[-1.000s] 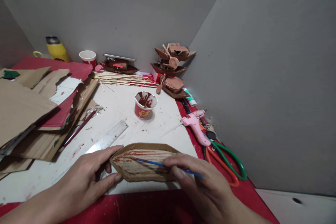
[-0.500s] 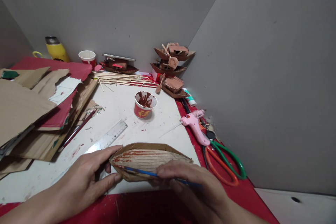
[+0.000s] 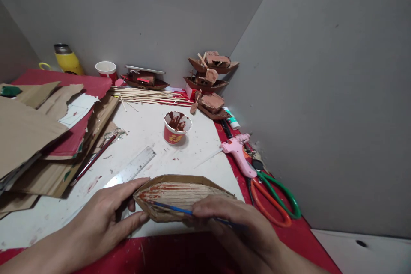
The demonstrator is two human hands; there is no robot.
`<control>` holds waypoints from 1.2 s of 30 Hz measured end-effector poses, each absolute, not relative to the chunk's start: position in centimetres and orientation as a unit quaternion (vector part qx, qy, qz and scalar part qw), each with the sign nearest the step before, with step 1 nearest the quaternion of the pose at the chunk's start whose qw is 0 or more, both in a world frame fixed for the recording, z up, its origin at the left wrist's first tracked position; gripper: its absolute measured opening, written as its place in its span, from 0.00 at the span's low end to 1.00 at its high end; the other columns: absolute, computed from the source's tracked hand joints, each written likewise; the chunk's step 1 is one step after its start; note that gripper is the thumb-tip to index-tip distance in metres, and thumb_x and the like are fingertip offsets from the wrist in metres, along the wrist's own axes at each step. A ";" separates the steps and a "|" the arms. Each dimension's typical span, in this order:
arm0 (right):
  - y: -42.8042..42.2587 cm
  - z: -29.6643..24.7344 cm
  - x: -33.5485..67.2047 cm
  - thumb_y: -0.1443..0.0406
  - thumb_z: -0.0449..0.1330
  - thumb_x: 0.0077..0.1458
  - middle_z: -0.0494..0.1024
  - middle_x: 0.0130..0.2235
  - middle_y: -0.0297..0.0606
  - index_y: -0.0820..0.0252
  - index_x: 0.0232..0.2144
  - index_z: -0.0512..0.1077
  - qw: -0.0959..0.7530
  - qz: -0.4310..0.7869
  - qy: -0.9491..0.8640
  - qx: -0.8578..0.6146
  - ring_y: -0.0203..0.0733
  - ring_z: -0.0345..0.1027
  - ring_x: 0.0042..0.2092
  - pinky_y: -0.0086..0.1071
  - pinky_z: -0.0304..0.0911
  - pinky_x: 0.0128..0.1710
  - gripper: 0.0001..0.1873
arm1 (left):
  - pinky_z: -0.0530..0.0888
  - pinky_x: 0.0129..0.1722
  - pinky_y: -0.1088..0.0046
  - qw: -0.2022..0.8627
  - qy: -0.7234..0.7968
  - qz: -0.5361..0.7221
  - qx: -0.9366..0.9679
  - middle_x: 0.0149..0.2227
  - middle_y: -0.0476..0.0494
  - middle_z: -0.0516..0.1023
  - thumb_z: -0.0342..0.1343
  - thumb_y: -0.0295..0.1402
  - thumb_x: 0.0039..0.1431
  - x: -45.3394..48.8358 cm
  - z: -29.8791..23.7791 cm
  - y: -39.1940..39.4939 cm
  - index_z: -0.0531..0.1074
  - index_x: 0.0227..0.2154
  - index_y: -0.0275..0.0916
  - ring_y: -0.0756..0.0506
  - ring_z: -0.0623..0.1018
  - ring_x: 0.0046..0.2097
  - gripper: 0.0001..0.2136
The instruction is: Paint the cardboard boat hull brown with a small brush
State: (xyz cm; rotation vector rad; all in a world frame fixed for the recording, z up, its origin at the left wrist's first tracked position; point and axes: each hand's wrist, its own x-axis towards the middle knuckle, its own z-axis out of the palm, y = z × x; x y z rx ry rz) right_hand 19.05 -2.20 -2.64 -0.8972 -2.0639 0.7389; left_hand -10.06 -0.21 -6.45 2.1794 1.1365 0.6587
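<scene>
A boat-shaped cardboard hull (image 3: 189, 190) lies near the front of the white sheet, its ribbed inside smeared with reddish-brown paint at the left end. My left hand (image 3: 111, 212) grips that left end between thumb and fingers. In my right hand (image 3: 234, 222) is a thin blue paintbrush (image 3: 175, 208), its tip touching the inside of the hull near the left end. Part of the hull's right side is hidden behind my right hand. Beyond the hull stands a paper cup (image 3: 175, 135) with brown paint on its inner wall.
Torn cardboard pieces (image 3: 28, 124) pile up at the left, near a steel ruler (image 3: 136, 165). Finished-looking model boats (image 3: 213, 102) and thin wooden sticks (image 3: 144, 95) line the back. A pink glue gun (image 3: 239, 152) and scissors (image 3: 272, 205) lie on the right, beside the grey wall.
The brush tip has shifted very slightly within the left end of the hull. Both hands keep nearly the same positions and grips.
</scene>
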 end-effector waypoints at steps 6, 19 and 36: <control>-1.9 -2.1 19.3 0.75 0.56 0.60 0.82 0.39 0.36 0.49 0.50 0.70 0.359 0.284 -0.817 -0.350 0.39 0.78 0.41 0.28 0.74 0.42 0.20 | 0.77 0.49 0.75 0.291 0.433 0.243 0.818 0.53 0.48 0.80 0.58 0.38 0.62 -10.2 -6.7 -0.3 0.63 0.60 0.48 0.45 0.81 0.50 0.23; -1.5 -1.7 18.6 0.74 0.56 0.62 0.82 0.43 0.39 0.52 0.53 0.68 0.399 0.281 -0.818 -0.304 0.38 0.78 0.43 0.27 0.74 0.43 0.19 | 0.76 0.48 0.79 0.283 0.418 0.258 0.824 0.52 0.53 0.80 0.59 0.35 0.62 -10.1 -6.7 -0.2 0.61 0.60 0.53 0.48 0.81 0.49 0.25; -1.7 -2.7 18.9 0.77 0.57 0.59 0.81 0.44 0.37 0.55 0.53 0.68 0.411 0.261 -0.817 -0.310 0.36 0.77 0.47 0.25 0.72 0.49 0.22 | 0.76 0.49 0.78 0.282 0.420 0.258 0.823 0.52 0.52 0.80 0.58 0.36 0.63 -10.1 -7.1 -0.2 0.61 0.60 0.52 0.48 0.81 0.50 0.24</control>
